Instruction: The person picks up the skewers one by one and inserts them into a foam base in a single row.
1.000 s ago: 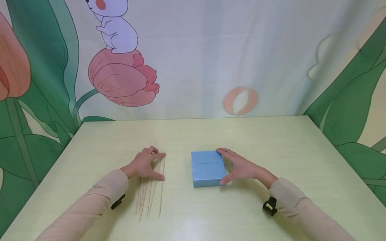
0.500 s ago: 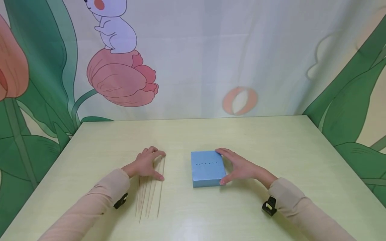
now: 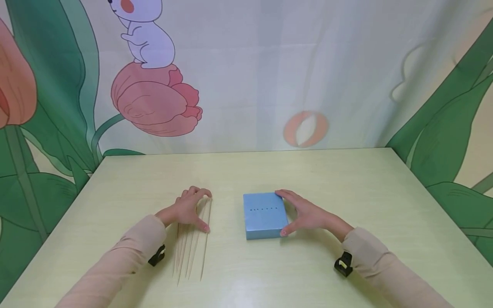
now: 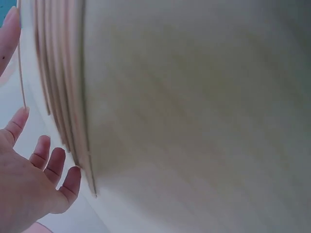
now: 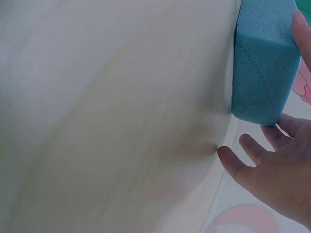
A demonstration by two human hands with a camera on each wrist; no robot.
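Several thin bamboo skewers lie side by side on the left part of the table. Over their far ends is my left hand. Its thumb and index finger hold the rightmost skewer, which stands apart from the bunch in the left wrist view; the other fingers spread near the ends of the rest. To the right sits a blue foam block with a row of small dark holes across its top. My right hand grips its right side, thumb at the near corner and index finger at the far edge.
The pale wooden table ends at a curtain printed with flowers and a white animal. A black wrist camera hangs under the right sleeve, another device under the left.
The left index finger has bent slightly more and the left wrist has shifted a little right. The rightmost skewer's near end has moved slightly left. The right hand and block look still.
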